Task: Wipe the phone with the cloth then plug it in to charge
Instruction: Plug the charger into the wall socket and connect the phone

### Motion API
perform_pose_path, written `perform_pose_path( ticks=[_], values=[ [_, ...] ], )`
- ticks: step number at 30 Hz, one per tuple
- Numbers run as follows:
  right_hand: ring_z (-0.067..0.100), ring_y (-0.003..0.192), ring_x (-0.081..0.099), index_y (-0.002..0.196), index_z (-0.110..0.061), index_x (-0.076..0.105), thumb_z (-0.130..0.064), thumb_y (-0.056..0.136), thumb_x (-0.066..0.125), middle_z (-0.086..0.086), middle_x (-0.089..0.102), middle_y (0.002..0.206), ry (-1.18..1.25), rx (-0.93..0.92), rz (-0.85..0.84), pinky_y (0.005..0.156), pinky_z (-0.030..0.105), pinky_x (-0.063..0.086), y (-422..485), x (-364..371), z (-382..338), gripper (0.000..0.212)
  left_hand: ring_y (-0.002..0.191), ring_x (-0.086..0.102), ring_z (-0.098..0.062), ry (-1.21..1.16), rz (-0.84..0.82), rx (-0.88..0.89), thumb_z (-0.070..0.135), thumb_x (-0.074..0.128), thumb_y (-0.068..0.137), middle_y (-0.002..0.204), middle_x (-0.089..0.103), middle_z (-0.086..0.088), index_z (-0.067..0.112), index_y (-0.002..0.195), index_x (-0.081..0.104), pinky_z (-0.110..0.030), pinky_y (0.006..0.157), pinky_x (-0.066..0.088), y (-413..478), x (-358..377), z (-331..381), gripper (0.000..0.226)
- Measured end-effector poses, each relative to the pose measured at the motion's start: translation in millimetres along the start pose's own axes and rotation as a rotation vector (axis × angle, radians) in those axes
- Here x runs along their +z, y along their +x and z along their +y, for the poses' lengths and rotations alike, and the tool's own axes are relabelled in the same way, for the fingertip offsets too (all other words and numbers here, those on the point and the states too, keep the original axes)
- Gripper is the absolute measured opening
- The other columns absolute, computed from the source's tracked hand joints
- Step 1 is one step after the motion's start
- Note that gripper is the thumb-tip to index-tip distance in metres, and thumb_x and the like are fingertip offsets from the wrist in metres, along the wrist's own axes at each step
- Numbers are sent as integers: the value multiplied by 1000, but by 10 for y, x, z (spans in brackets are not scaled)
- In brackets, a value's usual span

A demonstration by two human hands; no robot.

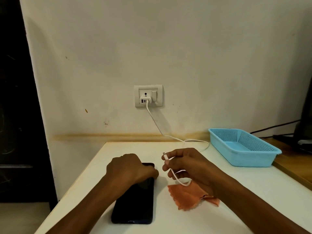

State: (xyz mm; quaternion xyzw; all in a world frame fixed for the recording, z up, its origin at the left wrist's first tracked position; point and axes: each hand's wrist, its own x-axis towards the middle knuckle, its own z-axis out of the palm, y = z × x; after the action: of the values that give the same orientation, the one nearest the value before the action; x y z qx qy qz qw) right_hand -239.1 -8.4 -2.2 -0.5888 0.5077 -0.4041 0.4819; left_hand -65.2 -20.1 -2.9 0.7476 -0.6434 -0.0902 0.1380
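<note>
A black phone [135, 203] lies flat on the white table [236, 200], screen up. My left hand [130, 169] rests on its far end, fingers curled over the top edge. My right hand [189, 164] pinches the white charging cable [158, 127] just behind its plug [165, 157], which points up, right of the phone's far end and apart from it. The cable runs back to a white charger [145, 100] in the wall socket [148, 95]. An orange cloth [190, 196] lies crumpled on the table right of the phone, partly under my right wrist.
A light blue plastic basket [243, 146] stands at the back right of the table. Beyond it are a wooden surface [293, 166] and dark cables by a black object. A dark cabinet [18, 115] fills the left side.
</note>
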Motion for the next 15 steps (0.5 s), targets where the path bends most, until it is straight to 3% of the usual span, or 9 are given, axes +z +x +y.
perform_pose_path(
  ticks=[3,4,7,9,12,13,15],
  values=[
    [24,75,72,101,-7,70,-5,84,68,13,76,88,1,4,18,73,32,58,-31,13,9,18,92,61,-25,-385,-51,-104,53,82,49,96,57,-5,4,124,36,-30,70,51,103,-105,-54,100],
    [25,76,72,101,-8,70,-6,84,69,13,76,88,6,3,24,73,32,58,-35,16,10,17,87,63,-25,-554,-74,-105,46,87,49,94,61,-8,1,119,39,-31,67,53,160,-131,-82,96],
    [28,77,73,99,-8,70,-7,85,69,14,76,87,24,-19,29,73,33,59,-49,27,10,14,77,66,-29,-958,-134,-148,20,89,58,87,69,-16,0,96,61,-33,63,55,266,-149,-193,51],
    [28,78,73,98,-7,70,-6,85,68,15,75,88,28,-42,41,73,32,59,-61,32,9,14,78,66,-35,-1230,-246,-228,6,82,66,81,72,-20,-4,97,64,-39,65,58,287,-151,-265,37],
    [27,75,72,98,-1,72,-5,84,69,20,74,90,81,-84,40,73,32,59,-71,24,11,15,63,60,-31,-1521,-216,-239,9,72,75,73,67,-16,3,91,65,-30,45,55,295,-255,-311,19],
    [27,74,71,97,0,72,-5,84,69,21,74,89,107,-101,36,73,31,59,-77,22,4,15,62,59,-29,-1591,-159,-227,11,71,76,76,64,-14,5,91,64,-29,45,54,300,-311,-301,18],
    [25,72,70,96,-1,73,-10,84,71,21,73,88,120,-147,35,73,32,58,-84,39,-15,15,65,58,-29,-1775,-75,-200,12,64,80,79,61,-12,8,87,61,-34,62,56,314,-398,-263,9]
  ],
)
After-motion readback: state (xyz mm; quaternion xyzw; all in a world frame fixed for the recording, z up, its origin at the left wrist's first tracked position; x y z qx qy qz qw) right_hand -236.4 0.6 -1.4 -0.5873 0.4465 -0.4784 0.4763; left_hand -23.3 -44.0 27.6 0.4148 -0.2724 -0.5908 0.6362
